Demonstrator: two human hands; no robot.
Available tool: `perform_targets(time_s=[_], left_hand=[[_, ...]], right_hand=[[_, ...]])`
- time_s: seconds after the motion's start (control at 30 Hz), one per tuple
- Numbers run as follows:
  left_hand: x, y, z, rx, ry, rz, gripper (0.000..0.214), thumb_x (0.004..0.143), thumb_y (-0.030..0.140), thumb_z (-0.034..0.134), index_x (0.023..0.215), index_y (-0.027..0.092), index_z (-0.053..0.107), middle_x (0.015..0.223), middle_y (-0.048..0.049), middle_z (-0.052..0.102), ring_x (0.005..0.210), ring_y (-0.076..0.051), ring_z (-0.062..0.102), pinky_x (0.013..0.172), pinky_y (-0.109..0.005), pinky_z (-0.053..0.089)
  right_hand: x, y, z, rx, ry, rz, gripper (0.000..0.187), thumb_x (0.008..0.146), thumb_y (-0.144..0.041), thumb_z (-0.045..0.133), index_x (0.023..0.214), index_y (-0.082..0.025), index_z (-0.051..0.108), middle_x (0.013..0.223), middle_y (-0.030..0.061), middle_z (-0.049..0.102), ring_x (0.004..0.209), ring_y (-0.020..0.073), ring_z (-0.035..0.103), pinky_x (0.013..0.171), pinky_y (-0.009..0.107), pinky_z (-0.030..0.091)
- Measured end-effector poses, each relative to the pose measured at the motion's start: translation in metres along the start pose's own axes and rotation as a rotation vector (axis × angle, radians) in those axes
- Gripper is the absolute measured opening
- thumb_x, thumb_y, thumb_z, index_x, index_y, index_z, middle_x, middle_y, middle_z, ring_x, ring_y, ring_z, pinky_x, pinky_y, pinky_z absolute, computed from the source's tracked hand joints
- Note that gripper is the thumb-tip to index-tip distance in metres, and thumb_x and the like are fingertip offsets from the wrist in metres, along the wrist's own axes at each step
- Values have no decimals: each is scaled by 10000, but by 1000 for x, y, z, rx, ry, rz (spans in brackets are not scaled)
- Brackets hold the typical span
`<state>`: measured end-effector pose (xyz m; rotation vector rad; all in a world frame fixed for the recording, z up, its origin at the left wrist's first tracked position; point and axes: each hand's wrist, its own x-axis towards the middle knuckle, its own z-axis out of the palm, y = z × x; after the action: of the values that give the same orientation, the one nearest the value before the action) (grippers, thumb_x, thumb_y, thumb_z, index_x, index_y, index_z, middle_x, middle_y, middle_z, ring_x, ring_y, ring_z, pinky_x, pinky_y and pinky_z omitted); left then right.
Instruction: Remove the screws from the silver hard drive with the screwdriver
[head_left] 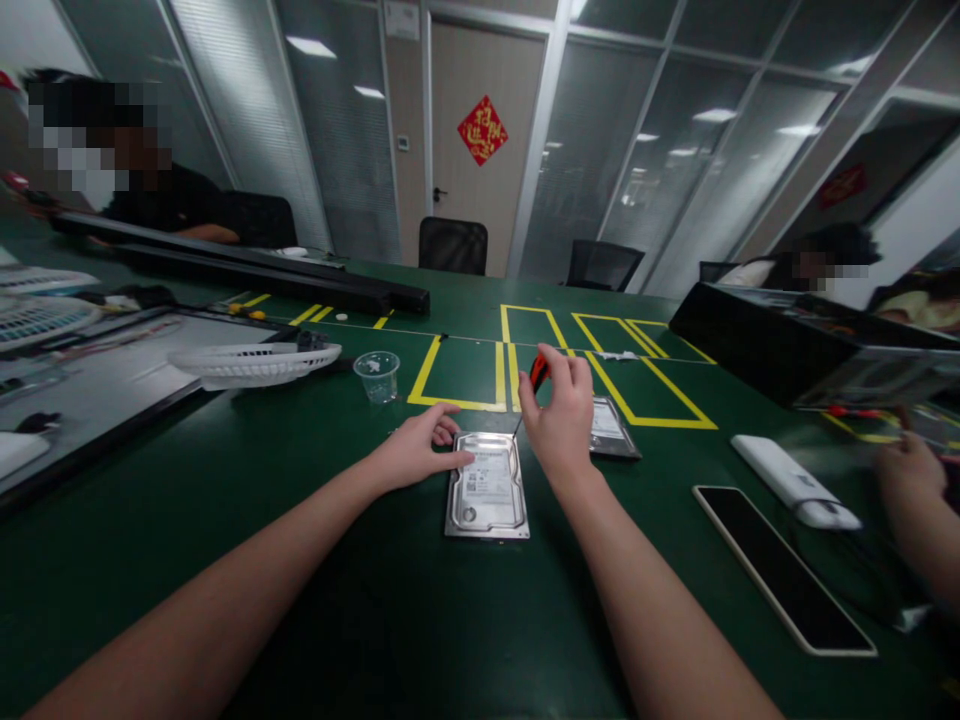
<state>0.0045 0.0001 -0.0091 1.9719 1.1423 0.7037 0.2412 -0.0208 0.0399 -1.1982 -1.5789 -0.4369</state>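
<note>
A silver hard drive (491,500) with a white label lies flat on the green table in front of me. My left hand (420,445) holds it at its upper left corner, the thumb pressed on the label and the fingers curled past the edge. Pinched in my right hand (559,410) is a screwdriver (538,370) with a red and black handle. Its thin shaft points down to the drive's upper right corner; the tip is too small to make out. Another hard drive (611,430) lies behind my right hand, which partly hides it.
A clear plastic cup (377,378) stands left of the drive, near a white fan-like part (255,365). On the right lie a phone (784,570) and a white power bank (795,480) with a cable. Another person's hand (911,480) is at the right edge. Yellow tape (457,405) marks the table.
</note>
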Motion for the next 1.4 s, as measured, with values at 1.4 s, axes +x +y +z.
perform_targets(time_s=[1.4], left_hand=[[-2, 9, -2, 10, -4, -17, 852, 749, 558, 859, 1431, 165, 533, 1204, -127, 712, 1017, -275, 673, 920, -445, 553]], right_hand=[[1, -1, 0, 24, -16, -23, 402, 1002, -230, 559, 1394, -150, 585, 1187, 162, 668, 1085, 290, 608, 958, 487, 531]])
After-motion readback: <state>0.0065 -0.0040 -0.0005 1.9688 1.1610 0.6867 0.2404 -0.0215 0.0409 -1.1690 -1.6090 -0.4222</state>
